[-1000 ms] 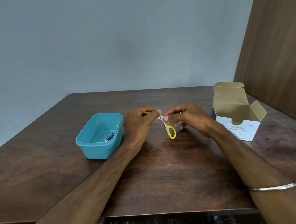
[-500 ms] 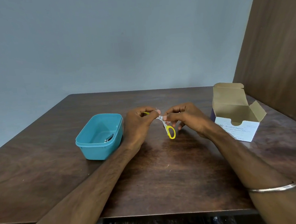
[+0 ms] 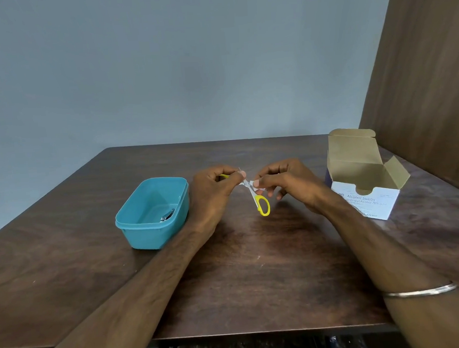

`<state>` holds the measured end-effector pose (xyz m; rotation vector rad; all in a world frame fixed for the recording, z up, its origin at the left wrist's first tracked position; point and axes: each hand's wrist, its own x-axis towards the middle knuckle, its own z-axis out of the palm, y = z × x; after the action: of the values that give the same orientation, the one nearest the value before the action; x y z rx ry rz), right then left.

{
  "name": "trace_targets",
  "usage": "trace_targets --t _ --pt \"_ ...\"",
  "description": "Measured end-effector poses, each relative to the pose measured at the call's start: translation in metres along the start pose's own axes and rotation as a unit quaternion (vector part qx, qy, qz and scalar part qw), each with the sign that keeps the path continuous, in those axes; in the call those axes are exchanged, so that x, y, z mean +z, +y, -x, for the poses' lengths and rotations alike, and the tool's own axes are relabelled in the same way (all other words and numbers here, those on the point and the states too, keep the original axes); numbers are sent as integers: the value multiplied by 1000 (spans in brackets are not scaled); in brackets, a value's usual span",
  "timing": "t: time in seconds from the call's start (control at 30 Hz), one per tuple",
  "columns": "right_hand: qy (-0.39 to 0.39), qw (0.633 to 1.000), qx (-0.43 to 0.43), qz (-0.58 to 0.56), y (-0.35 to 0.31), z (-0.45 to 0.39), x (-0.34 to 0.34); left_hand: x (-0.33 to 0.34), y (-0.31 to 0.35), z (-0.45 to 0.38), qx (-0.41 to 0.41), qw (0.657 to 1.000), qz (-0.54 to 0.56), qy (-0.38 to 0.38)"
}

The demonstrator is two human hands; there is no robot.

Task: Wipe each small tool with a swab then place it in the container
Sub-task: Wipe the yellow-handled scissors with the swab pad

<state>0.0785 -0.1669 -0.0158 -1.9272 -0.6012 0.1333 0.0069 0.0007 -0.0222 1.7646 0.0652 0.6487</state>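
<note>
Small scissors with yellow handles (image 3: 261, 204) hang opened above the middle of the table. My left hand (image 3: 213, 192) grips one yellow handle, with the thumb near the pivot. My right hand (image 3: 283, 182) pinches a small white swab (image 3: 259, 188) against a blade. The other yellow loop dangles free below the hands. A teal plastic container (image 3: 134, 229) stands left of my left hand, with a metal nail clipper (image 3: 167, 215) lying inside it.
An open white cardboard box of alcohol swabs (image 3: 366, 202) stands at the right, its lid flaps up. A brown wooden panel (image 3: 428, 78) rises behind it. The dark wooden table (image 3: 244, 281) ends at a front edge near me.
Both hands stay in the same place with the scissors; my right fingers have shifted slightly along the blade with the swab.
</note>
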Motion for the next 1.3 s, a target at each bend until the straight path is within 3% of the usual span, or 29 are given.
trace_targets --t 0.43,0.67,1.3 --pt "24 999 16 -35 1 0 -9 -1 0 -1 -15 1000 -2 8" --pt "119 980 -12 -159 -1 0 -8 -3 -2 -1 -22 1000 -1 22" --pt "32 992 14 -121 -5 3 14 0 -3 1 14 1000 -10 -13"
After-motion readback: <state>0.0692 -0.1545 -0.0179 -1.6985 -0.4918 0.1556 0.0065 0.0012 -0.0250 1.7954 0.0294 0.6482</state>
